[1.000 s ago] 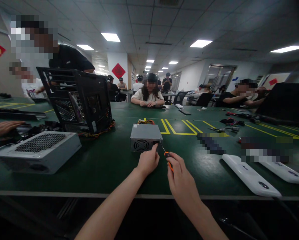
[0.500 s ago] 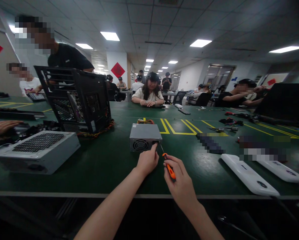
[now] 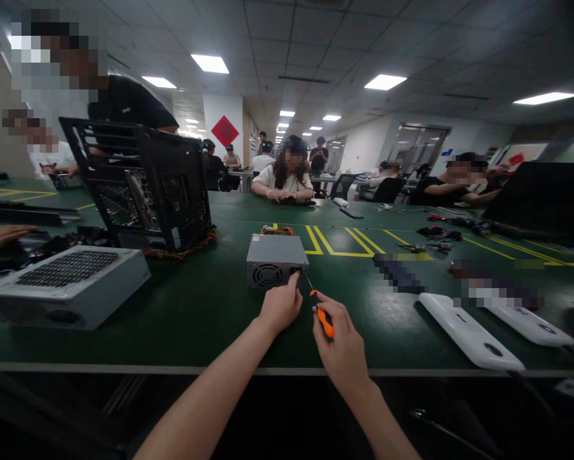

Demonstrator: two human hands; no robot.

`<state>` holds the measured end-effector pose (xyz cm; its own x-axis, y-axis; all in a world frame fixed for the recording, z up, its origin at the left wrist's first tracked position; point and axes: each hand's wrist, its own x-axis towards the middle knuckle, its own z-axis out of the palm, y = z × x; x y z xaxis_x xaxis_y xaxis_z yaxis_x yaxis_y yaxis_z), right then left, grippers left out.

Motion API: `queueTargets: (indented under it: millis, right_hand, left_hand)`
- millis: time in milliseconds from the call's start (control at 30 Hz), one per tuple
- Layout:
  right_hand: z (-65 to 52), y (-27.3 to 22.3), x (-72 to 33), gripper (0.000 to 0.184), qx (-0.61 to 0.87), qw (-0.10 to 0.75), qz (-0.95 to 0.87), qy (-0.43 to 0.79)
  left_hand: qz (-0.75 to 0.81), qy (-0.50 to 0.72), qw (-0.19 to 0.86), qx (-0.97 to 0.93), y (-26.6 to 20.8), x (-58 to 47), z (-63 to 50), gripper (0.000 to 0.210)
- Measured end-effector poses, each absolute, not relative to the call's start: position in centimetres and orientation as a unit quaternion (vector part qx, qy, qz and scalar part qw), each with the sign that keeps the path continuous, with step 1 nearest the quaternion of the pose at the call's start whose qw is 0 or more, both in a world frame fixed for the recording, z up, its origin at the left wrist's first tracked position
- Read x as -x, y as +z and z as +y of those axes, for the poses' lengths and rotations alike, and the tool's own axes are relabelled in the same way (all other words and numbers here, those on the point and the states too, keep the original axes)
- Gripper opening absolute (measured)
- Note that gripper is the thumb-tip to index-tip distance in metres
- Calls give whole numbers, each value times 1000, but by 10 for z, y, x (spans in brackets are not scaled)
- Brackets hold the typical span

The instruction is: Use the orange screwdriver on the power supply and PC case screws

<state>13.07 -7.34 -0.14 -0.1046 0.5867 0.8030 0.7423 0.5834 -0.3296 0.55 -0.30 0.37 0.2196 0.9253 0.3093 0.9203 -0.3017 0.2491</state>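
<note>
A grey computer power supply (image 3: 277,250) lies on the green table, its fan grille facing me and a bundle of wires behind it. My left hand (image 3: 281,308) reaches to its front right side. The index finger is stretched out against the dark socket; the other fingers curl, partly hidden, and I see nothing held in them. My right hand (image 3: 339,338) is closed around the orange and black handle of a screwdriver (image 3: 326,324). The thin shaft points up and left at the right edge of the power supply's front. Whether the tip sits in a screw is too small to tell.
To the left are a larger power supply (image 3: 100,297) and an open black computer case (image 3: 146,191). White handheld devices (image 3: 469,329) lie to the right, near tools and cables (image 3: 438,239). Another person's hand (image 3: 4,239) rests at the far left; co-workers sit across the table.
The view has shifted slightly. Both hands keep their places at the power supply, the screwdriver still at its right edge. The standing person at the left leans a little further to the left.
</note>
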Motion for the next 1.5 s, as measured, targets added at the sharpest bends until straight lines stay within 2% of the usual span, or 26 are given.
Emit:
queueTargets:
  millis: [133, 300, 533, 733, 900, 1167, 1500]
  right_hand:
    - [-66, -1, -134, 24, 481, 543, -682, -96]
    - [-67, 0, -132, 18, 449, 606, -657, -4]
    - [-67, -8, -129, 34, 392, 579, -715, -19]
    - [-66, -4, -131, 22, 403, 607, -685, -19]
    - [-67, -5, -127, 27, 407, 598, -690, 14]
    - [-63, -9, -130, 26, 438, 622, -649, -18]
    - [-68, -2, -129, 21, 409, 554, -725, -38]
  left_hand:
    - [588, 207, -5, -782, 3, -5, -3, 46]
    - [577, 216, -19, -788, 2, -4, -2, 43]
    - [549, 193, -40, -812, 3, -5, -6, 47]
    - [511, 171, -80, -839, 3, -6, -7, 51]
    - [514, 153, -98, -839, 2, -7, -7, 55]
    - [519, 146, -111, -835, 1, -7, -8, 56]
    - [508, 140, -104, -844, 3, -8, -7, 59]
